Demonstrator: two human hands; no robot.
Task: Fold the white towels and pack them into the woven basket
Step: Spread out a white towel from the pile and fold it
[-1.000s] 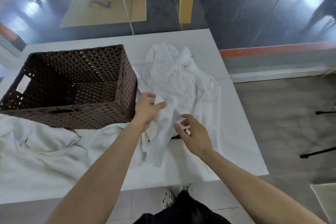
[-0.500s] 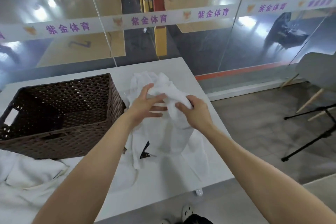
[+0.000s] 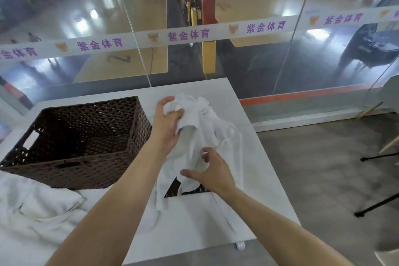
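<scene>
A crumpled white towel (image 3: 207, 127) hangs lifted above the white table (image 3: 194, 222), right of the dark brown woven basket (image 3: 86, 136). My left hand (image 3: 167, 123) grips the towel's upper bunch, fingers curled round the cloth. Lower down, my right hand (image 3: 210, 171) reaches into the hanging folds with fingers spread and bent; whether it pinches the cloth is unclear. More white towels (image 3: 36, 207) lie heaped at the table's near left, in front of the basket. The basket looks empty inside.
A glass wall with a printed white band (image 3: 194, 34) stands just behind the table. The table's right edge (image 3: 278, 179) drops to a grey floor. Black tripod legs (image 3: 377, 205) and a chair's wooden legs (image 3: 388, 144) stand at the right.
My left hand has raised the towel's top higher and closed round it. My right hand has let go near the top and dropped lower into the hanging cloth. The view has tilted up.
</scene>
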